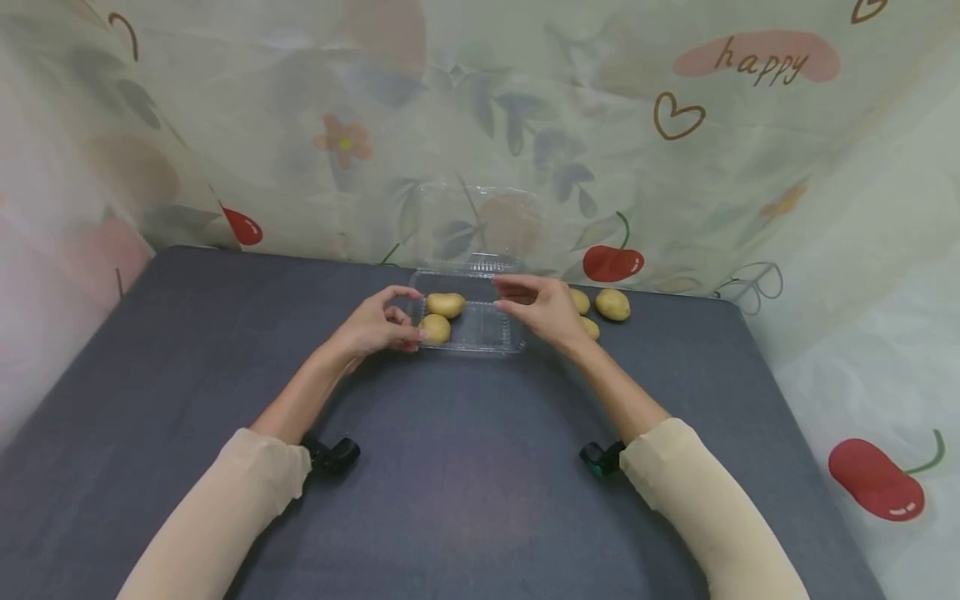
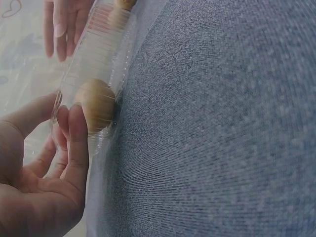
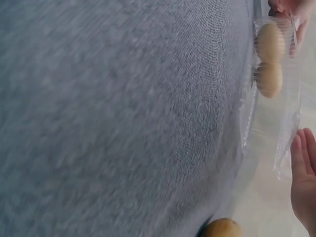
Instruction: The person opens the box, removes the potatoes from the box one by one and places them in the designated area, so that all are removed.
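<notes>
A clear plastic clamshell box (image 1: 480, 337) stands at the back of the table, its transparent lid (image 1: 476, 221) raised behind it. Two small yellow potatoes, a rear potato (image 1: 446, 305) and a front potato (image 1: 434, 329), lie in its left part. My left hand (image 1: 381, 323) grips the box's left side wall between thumb and fingers, as the left wrist view shows. Over the right part of the box is my right hand (image 1: 542, 308), its fingers (image 3: 299, 153) extended and holding nothing.
Three more potatoes lie on the table right of the box, including one potato (image 1: 613, 305) farthest out; my right hand partly covers the others. A patterned curtain (image 1: 300, 150) hangs behind the dark grey table (image 1: 465, 492).
</notes>
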Motion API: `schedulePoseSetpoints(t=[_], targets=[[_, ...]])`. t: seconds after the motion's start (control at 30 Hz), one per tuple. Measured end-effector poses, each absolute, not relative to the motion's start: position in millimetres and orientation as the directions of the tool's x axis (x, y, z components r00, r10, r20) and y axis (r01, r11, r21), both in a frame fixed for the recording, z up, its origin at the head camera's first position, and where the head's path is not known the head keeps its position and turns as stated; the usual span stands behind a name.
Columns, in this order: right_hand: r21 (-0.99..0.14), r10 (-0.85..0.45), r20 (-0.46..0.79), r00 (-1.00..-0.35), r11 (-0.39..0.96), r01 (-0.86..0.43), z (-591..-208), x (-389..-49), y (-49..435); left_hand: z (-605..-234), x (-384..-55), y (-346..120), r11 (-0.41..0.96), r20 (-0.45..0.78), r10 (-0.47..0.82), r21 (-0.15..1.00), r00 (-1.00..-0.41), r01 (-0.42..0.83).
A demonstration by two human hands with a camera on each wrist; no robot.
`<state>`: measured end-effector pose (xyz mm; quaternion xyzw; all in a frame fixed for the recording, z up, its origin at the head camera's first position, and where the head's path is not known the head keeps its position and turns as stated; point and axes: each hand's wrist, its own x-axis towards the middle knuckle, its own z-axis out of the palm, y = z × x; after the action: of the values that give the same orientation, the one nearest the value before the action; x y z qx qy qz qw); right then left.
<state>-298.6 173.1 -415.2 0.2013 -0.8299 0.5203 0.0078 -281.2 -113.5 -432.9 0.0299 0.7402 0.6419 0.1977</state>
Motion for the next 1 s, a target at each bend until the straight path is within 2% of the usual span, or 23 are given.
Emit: schedulePoseSetpoints(t=[0.47,0.77,1.0], targets=[[-0.846,-0.368,0.146,-0.918,0.435,-0.309,-405,-317,151,-430,-280,-113,0.199,-0.263,0.306,0.957,-0.915,-0.208],[-0.825,-0.44,0.115,-0.89,0.457,-0.333,-411,-323,137,-431,-280,-115,0.19,-0.244,0.313,0.963,-0.918,-0.191],[-0.824,-0.435,0.094,-0.895,0.471,-0.316,-415,-326,129,-432,-280,-114,0.179,-0.257,0.309,0.961,-0.916,-0.209]])
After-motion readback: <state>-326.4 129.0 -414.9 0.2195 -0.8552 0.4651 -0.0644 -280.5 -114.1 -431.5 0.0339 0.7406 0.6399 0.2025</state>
